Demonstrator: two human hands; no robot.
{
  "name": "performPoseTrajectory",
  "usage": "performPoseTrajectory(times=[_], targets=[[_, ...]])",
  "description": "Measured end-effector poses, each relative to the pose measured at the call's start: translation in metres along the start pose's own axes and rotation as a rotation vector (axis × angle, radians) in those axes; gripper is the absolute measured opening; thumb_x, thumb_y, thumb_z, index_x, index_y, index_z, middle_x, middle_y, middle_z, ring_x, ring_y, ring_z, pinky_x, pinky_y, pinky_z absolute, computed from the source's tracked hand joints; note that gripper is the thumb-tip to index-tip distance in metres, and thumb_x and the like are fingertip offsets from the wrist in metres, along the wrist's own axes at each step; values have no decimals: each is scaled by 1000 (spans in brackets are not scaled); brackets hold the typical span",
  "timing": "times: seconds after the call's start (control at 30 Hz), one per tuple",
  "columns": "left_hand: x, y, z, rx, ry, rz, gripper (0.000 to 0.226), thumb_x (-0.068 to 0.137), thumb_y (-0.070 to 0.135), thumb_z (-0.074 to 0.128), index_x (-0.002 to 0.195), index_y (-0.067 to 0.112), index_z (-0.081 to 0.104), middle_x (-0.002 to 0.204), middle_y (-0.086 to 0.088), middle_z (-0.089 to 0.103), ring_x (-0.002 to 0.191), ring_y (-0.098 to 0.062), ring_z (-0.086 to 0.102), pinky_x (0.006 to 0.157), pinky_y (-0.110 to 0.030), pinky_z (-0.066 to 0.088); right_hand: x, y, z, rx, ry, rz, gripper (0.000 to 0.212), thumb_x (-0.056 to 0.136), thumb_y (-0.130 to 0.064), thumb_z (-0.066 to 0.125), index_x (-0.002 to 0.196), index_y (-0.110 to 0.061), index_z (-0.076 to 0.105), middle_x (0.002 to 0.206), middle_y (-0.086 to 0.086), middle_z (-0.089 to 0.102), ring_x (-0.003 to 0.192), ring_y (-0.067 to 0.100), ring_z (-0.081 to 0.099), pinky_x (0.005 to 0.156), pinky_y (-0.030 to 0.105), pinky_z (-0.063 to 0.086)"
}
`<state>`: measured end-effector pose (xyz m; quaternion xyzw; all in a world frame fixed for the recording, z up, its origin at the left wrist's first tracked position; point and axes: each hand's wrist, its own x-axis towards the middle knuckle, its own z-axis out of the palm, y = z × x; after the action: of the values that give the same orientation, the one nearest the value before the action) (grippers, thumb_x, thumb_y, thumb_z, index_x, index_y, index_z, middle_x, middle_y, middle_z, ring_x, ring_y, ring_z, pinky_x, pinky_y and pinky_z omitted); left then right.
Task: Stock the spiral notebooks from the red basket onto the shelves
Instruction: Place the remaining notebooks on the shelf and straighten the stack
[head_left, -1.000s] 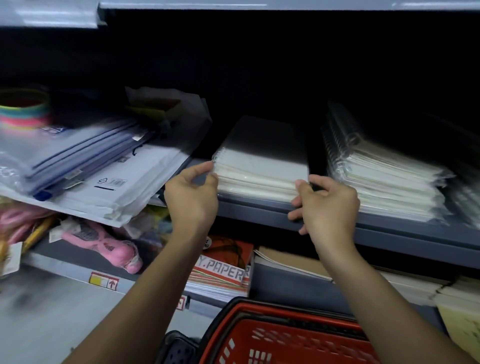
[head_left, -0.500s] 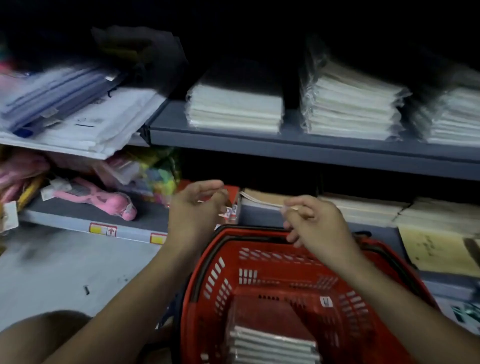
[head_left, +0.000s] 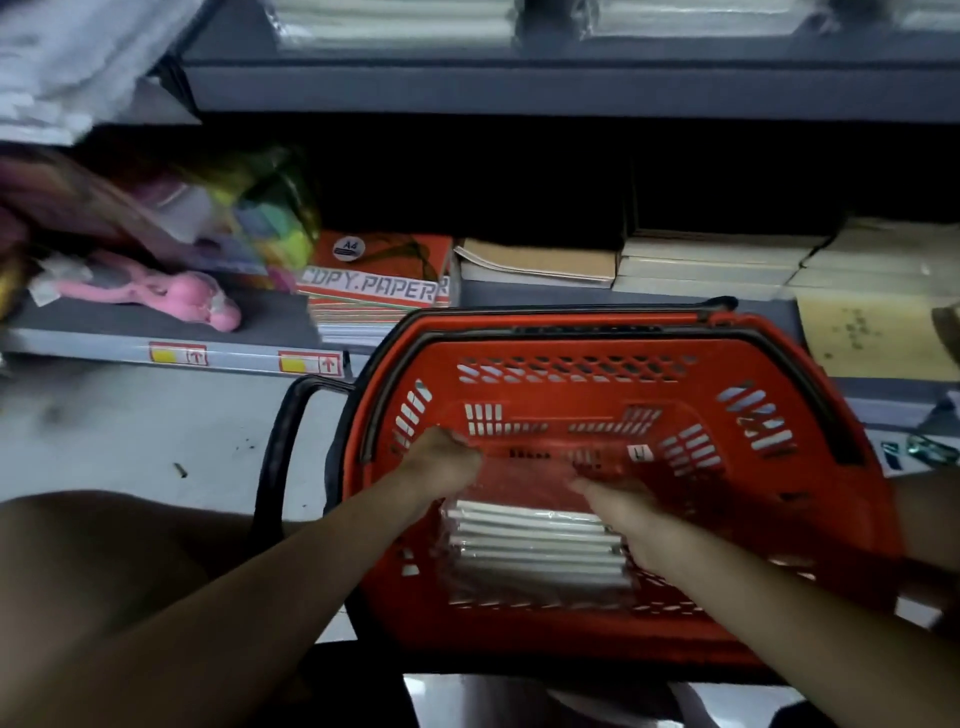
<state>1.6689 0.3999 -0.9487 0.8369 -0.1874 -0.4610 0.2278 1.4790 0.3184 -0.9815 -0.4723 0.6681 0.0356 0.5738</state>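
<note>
The red basket (head_left: 587, 384) stands on the floor in front of the shelves. Inside it lies a plastic-wrapped pack of spiral notebooks (head_left: 535, 551), white edges showing. Both my hands are down in the basket at the pack's far end. My left hand (head_left: 441, 460) sits at the far left corner of the wrap with loosely bent fingers. My right hand (head_left: 618, 501) lies over the far right corner, one finger stretched out on the wrap. Neither hand is visibly closed round the pack; both are blurred. White notebook stacks (head_left: 395, 21) sit on the grey upper shelf (head_left: 519, 88).
On the lower shelf (head_left: 156, 322) lie a pink toy (head_left: 176, 296), a copy paper ream (head_left: 374, 280) and brown and cream notebook piles (head_left: 706, 260). The basket's black handle (head_left: 280, 447) sticks out to the left over the pale floor. My knee fills the lower left.
My hands left the white stack on the upper shelf and came down into the basket, onto the wrapped pack. My view tilted down from the shelf to the basket.
</note>
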Motion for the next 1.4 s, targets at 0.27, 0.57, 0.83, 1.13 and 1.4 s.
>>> performPoseTrajectory(times=[0.27,0.57,0.83,1.13,1.4], targets=[[-18,10,6,267,-232,6,9,90,24,64,90,16,69,86,3,64,70,-7,56,63,-21,45,-2,7,-3,-17,-46,14,16,89,-21,74,96,-14,63,87,1,62,83,21,58,61,25,46],[-38,-1,0,153,-115,27,15,90,7,59,88,13,73,86,1,70,79,-12,62,58,-9,48,-35,3,-12,146,-45,76,15,78,-7,82,89,-3,72,86,12,73,66,22,65,49,24,44],[-88,2,-19,-715,-175,-251,9,84,-9,69,85,0,66,90,-16,59,76,-21,54,49,-29,58,-98,-29,-67,605,-166,81,16,89,19,54,98,7,61,107,19,65,95,33,64,49,35,61],[-172,26,-62,-836,-424,156,45,78,25,74,118,7,72,110,-12,65,71,-14,61,46,-20,46,-185,-44,-118,649,-408,-238,33,89,3,61,122,3,64,111,16,75,98,27,75,70,31,64],[-217,45,-104,-847,-323,602,35,92,17,56,123,8,69,110,-15,71,71,-18,65,44,-27,55,-233,-77,-115,584,-520,-616,35,92,-3,55,123,-17,65,113,12,75,89,31,76,59,31,63]])
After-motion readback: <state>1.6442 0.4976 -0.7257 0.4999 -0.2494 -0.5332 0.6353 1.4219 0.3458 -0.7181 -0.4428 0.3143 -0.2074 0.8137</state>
